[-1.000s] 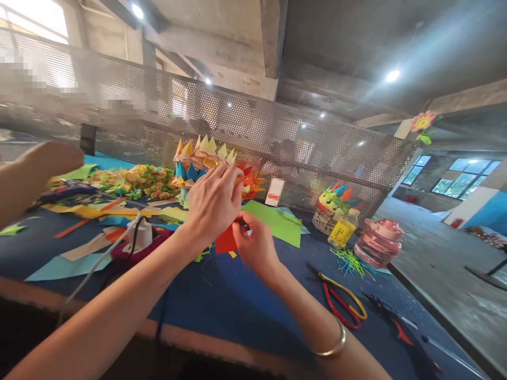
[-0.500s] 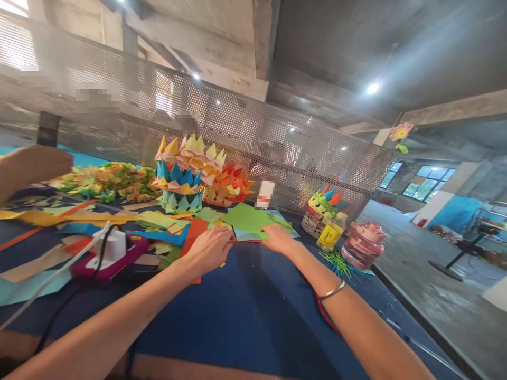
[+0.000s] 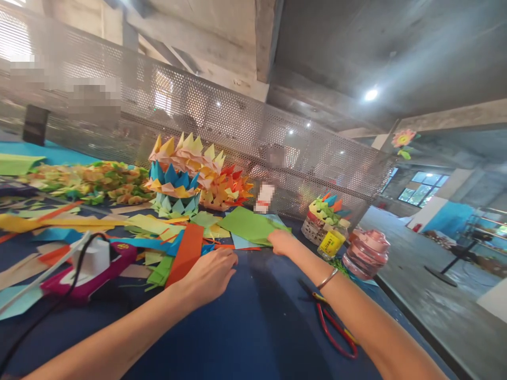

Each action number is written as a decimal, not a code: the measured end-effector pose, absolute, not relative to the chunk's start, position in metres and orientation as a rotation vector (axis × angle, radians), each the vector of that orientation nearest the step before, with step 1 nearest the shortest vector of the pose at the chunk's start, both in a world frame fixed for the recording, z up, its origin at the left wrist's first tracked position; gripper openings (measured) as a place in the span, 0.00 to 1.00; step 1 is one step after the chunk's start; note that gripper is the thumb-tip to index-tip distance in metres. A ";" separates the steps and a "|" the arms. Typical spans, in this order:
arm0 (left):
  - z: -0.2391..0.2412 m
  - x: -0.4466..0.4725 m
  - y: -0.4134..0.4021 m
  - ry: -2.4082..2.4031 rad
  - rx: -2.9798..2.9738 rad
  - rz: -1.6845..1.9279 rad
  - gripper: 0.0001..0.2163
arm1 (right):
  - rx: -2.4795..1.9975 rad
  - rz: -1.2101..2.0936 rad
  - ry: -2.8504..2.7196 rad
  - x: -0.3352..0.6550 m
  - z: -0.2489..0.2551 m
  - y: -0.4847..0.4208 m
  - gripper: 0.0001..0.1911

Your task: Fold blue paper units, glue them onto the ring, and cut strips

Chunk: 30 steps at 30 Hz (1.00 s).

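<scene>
A sheet of green paper (image 3: 247, 227) lies over light blue paper (image 3: 242, 243) on the dark blue table. At the green sheet's right corner is my right hand (image 3: 282, 243), fingers closed against the paper's edge. My left hand (image 3: 214, 274) hovers over the table, closer to me, with fingers curled; what they hold, if anything, is hidden. Beside it lie an orange paper strip (image 3: 185, 256) and cut green paper (image 3: 160, 272). Scissors (image 3: 335, 332) with red handles rest partly behind my right forearm.
Folded-paper crowns (image 3: 174, 182) and a heap of small paper pieces (image 3: 95, 182) stand at the back left. A magenta power strip (image 3: 87, 274) with a cable is at left. A yellow-labelled bottle (image 3: 332, 243), pink water bottle (image 3: 365, 254) and small basket (image 3: 312, 229) stand at right.
My left hand has drawn back toward me from the paper's edge. My right hand stays by the green sheet. Another person's hand at far left has left the view. More of the scissors shows.
</scene>
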<state>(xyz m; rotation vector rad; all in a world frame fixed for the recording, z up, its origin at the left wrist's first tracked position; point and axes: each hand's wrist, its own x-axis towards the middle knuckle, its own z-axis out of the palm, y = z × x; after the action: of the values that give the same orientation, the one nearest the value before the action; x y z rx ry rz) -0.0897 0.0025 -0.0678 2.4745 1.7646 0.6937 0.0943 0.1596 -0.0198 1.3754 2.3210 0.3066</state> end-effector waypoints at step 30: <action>-0.042 -0.075 0.110 1.965 2.363 0.277 0.14 | 2.323 0.765 2.661 0.219 0.079 0.084 0.13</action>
<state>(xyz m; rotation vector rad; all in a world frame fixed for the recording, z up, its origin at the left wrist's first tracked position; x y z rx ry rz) -0.0747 0.1104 -0.0416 2.3630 1.9648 0.2769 0.2194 0.0838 0.0786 2.3234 2.6608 0.7648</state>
